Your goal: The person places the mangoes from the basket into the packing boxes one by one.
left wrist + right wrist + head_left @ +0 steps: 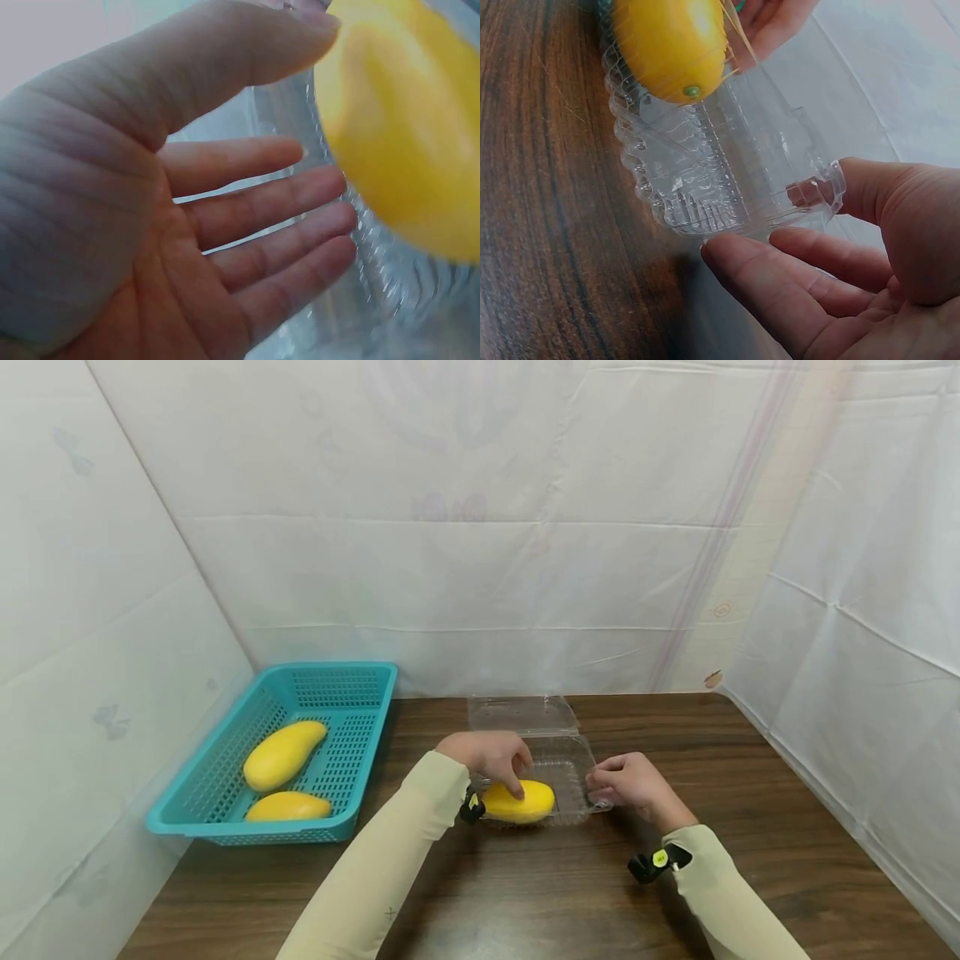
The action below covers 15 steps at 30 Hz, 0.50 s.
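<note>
A yellow mango lies at the left side of the base of a clear plastic clamshell box, its lid folded back toward the wall. My left hand is over the mango; in the left wrist view the thumb tip overlaps its skin while the other fingers stretch out straight beside it. At the box's right end, my right hand pinches the side wall, thumb over the rim and fingers outside. A small green stem end shows on the mango in the right wrist view.
A turquoise plastic basket stands at the left, with two more yellow mangoes inside. White sheeting hangs behind and on both sides of the brown wooden table. Each wrist wears a small black camera.
</note>
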Tool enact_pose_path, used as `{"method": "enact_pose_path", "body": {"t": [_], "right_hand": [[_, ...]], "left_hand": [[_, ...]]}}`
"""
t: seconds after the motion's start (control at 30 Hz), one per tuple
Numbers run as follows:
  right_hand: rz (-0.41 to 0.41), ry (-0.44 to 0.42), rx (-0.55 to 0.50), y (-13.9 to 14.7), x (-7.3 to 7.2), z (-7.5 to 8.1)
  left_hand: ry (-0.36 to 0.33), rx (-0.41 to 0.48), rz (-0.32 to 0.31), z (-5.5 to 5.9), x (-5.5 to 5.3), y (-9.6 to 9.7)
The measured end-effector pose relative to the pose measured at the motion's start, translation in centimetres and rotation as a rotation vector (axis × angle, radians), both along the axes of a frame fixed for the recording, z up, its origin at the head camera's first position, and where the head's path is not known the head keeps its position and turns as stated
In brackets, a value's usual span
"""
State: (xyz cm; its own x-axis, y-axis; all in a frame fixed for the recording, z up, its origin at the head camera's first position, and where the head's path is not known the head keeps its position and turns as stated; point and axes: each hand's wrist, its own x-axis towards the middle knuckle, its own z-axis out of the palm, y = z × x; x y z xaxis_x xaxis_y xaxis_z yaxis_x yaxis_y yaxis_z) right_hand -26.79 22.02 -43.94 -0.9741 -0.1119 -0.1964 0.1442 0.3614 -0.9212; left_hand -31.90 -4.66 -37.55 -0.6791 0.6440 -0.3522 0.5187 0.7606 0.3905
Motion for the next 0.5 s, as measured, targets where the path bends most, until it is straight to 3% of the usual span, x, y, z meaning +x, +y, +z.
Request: {"method": "enact_pose_path", "body": {"t": [0.5], "right_hand": [[-0.043, -0.003, -0.043, -0.2, -0.1, -0.5]], "left_hand": [[0.166, 0.071, 0.047, 3.1, 1.3, -4.9]]}}
